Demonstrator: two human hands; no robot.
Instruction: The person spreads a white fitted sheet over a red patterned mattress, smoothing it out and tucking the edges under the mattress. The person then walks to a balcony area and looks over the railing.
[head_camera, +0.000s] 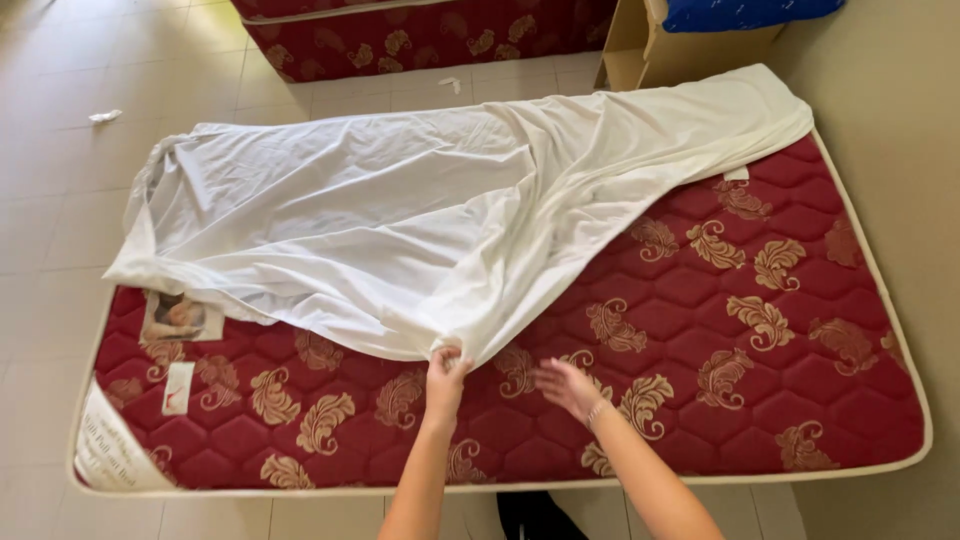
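A red quilted mattress (760, 330) with a gold leaf pattern and cream piping lies flat on the pale tiled floor (60, 200). A white, crumpled fabric sheet (400, 210) is spread over the far and left part of it, from the far right corner across to the left end, leaving the near strip and the right half of the mattress bare. The sheet's near edge hangs down to a point close to the middle of the near side.

The left hand (446, 380) is clamped on that low point of the sheet, the fingers closed around a pinch of the white fabric. The right hand (568, 385) lies just beside it, to the right, fingers spread apart and flat over the bare mattress top, near the sheet's edge; whether it touches the sheet cannot be told. A thin bracelet shows at its wrist.

Paper labels (180, 318) are stuck on the left end of the mattress, partly under the sheet. Beyond the far side stands a second red patterned mattress (420, 35), and beside it a brown cardboard box (640, 50) holding something blue. A small scrap of white paper (104, 116) lies on the floor at the far left.
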